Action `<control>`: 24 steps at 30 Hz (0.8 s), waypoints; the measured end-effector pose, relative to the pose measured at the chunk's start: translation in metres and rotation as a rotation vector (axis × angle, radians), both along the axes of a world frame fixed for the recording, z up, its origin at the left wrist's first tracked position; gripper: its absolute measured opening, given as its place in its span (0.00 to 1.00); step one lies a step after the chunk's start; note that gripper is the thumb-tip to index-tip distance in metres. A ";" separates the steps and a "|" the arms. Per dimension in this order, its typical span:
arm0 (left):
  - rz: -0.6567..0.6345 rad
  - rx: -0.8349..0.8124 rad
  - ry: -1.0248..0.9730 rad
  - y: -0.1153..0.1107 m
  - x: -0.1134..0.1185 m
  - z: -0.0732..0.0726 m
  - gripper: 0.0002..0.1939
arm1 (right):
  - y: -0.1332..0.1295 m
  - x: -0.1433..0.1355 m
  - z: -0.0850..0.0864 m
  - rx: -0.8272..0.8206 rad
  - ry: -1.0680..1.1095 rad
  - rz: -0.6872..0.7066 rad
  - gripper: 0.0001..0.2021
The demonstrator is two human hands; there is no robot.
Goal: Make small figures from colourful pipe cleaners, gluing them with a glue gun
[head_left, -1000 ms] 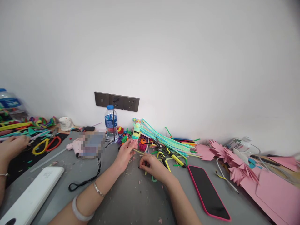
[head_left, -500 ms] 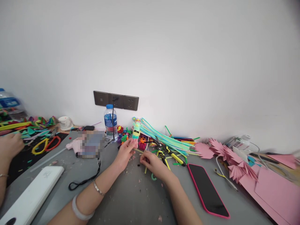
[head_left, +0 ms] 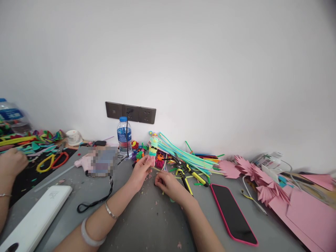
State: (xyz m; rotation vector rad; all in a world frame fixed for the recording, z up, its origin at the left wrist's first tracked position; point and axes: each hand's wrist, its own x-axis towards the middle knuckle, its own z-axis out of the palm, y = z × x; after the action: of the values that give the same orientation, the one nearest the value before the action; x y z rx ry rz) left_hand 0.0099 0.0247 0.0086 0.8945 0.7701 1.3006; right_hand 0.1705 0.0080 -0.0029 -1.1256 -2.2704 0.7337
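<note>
My left hand (head_left: 140, 174) pinches the pink lower end of a small fuzzy doll (head_left: 153, 149) in mint green, yellow and pink, holding it upright above the table. My right hand (head_left: 170, 184) is low over the grey tabletop, just right of the left one. Its fingers are curled together, and whatever is between them is too small to make out. Behind the right hand lie yellow-and-black pliers (head_left: 183, 175). A bundle of pale green and blue pipe cleaners (head_left: 187, 154) stretches along the wall behind the doll.
A water bottle (head_left: 124, 136) stands near the wall, beside a pink glue gun (head_left: 83, 162) and a phone with a blurred screen (head_left: 103, 162). A pink-cased phone (head_left: 233, 213), pink folded paper (head_left: 270, 189) and a white power strip-like box (head_left: 39, 217) flank my arms. Another person's hand (head_left: 13, 162) is at far left.
My right hand has shifted slightly left and down, to where a small black bit lay on the table. My left hand keeps the doll in nearly the same place.
</note>
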 end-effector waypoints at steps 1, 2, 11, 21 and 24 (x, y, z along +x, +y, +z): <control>0.001 0.004 0.006 0.000 0.000 0.001 0.16 | 0.000 0.000 0.001 -0.002 0.001 -0.003 0.08; 0.000 0.009 0.012 0.000 0.000 0.001 0.16 | -0.001 0.001 0.002 -0.009 0.006 -0.006 0.08; 0.052 -0.035 0.200 0.000 -0.001 -0.005 0.20 | 0.002 0.012 0.019 -0.005 0.268 -0.117 0.05; -0.042 0.154 0.453 -0.003 0.003 -0.005 0.19 | 0.003 0.013 0.020 0.246 0.361 -0.396 0.07; -0.063 0.238 0.478 -0.002 0.004 -0.010 0.17 | 0.002 0.011 0.018 0.269 0.347 -0.427 0.06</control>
State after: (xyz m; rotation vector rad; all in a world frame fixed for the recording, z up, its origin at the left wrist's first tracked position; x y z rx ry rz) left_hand 0.0136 0.0227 -0.0016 1.4415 0.9573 1.1486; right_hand 0.1811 0.0103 0.0150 -1.1904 -1.7019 0.3994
